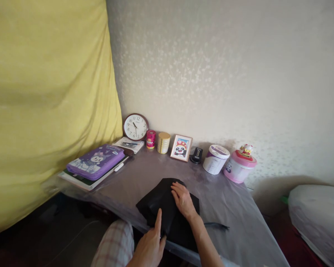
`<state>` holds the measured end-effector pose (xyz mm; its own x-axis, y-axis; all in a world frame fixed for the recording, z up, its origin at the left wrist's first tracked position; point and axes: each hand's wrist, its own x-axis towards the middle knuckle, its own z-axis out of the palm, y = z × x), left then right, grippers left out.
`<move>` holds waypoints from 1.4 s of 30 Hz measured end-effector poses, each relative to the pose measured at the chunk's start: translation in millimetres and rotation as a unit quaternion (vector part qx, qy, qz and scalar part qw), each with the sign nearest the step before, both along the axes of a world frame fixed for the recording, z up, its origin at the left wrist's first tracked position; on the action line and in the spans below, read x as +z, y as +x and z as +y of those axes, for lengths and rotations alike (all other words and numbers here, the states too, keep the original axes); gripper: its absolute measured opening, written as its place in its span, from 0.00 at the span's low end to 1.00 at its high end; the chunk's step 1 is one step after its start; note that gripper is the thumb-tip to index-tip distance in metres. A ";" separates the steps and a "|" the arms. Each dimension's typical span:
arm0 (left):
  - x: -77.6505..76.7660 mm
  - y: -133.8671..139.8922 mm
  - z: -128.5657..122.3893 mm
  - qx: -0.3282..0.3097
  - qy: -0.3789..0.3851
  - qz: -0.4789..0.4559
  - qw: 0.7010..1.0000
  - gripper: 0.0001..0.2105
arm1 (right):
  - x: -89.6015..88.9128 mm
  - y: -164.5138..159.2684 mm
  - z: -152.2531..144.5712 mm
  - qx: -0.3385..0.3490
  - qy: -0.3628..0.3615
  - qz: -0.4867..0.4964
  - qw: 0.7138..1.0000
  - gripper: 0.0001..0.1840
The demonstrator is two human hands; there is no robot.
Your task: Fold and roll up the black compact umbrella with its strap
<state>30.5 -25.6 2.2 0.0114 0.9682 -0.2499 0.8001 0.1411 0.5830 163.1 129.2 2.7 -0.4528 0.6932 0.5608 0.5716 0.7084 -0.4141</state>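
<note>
Currently, the black fabric [168, 205] lies at the near edge of the table [239, 222] and may slide off if the right hand [183, 200], open and flat atop it, lifts. Whether the left hand [151, 243] grips it cannot be determined.

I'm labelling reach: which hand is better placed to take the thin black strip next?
Probably the right hand: the thin black strip lies just right of its forearm, whereas the left hand must reach across.
</note>
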 end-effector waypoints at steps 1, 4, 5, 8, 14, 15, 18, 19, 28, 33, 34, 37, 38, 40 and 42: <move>1.1 -0.1 -0.1 0.000 0.000 0.000 1.000 0.33 | -1.0 5.1 3.7 -0.038 -0.010 0.025 0.999 0.16; 3.4 -0.5 -1.3 0.000 -0.001 -0.005 1.000 0.33 | -2.3 30.7 12.2 -0.145 -0.075 0.125 0.979 0.19; 3.9 -0.6 -1.9 -0.001 -0.001 -0.005 1.000 0.32 | -3.0 41.5 12.0 -0.171 -0.105 0.160 0.967 0.20; 4.6 -1.4 -3.5 -0.002 0.001 0.006 1.000 0.32 | -9.0 73.9 0.6 -0.226 -0.177 0.243 0.927 0.22; 5.2 -2.7 -3.7 0.003 -0.006 0.030 1.000 0.31 | -29.3 99.8 -35.4 -0.237 -0.287 0.336 0.865 0.25; 5.7 -2.6 -3.6 0.003 -0.007 0.030 1.000 0.31 | -30.3 98.1 -39.5 -0.227 -0.302 0.358 0.854 0.25; 7.4 -1.4 -4.1 0.003 -0.006 0.033 0.999 0.31 | -26.6 88.9 -48.2 -0.208 -0.330 0.414 0.822 0.29; 7.7 -1.1 -4.4 0.002 -0.005 0.036 0.999 0.31 | -23.8 85.8 -50.4 -0.207 -0.332 0.424 0.817 0.30; 4.9 -0.5 -4.8 0.003 -0.006 0.040 0.999 0.31 | 6.8 68.4 -73.5 -0.197 -0.375 0.376 0.824 0.31; 7.6 0.0 -4.4 0.007 -0.012 0.036 0.999 0.31 | 2.7 59.6 -76.6 -0.198 -0.343 0.315 0.863 0.24; 7.7 0.1 -4.1 0.008 -0.014 0.035 0.999 0.31 | -0.2 58.7 -76.2 -0.187 -0.346 0.317 0.863 0.24; 7.0 -0.3 -3.6 0.007 -0.016 0.035 0.999 0.31 | -6.1 56.6 -74.3 -0.162 -0.369 0.349 0.846 0.23; 6.6 -0.6 -3.6 0.008 -0.016 0.035 0.999 0.31 | -6.2 55.5 -73.7 -0.153 -0.381 0.364 0.836 0.23; 6.2 -1.8 -3.8 0.011 -0.014 0.027 0.999 0.31 | -2.8 52.2 -72.5 -0.131 -0.404 0.396 0.814 0.23; 6.7 -3.7 -3.6 0.010 -0.004 0.000 1.000 0.31 | 4.2 46.9 -71.1 -0.114 -0.419 0.423 0.796 0.24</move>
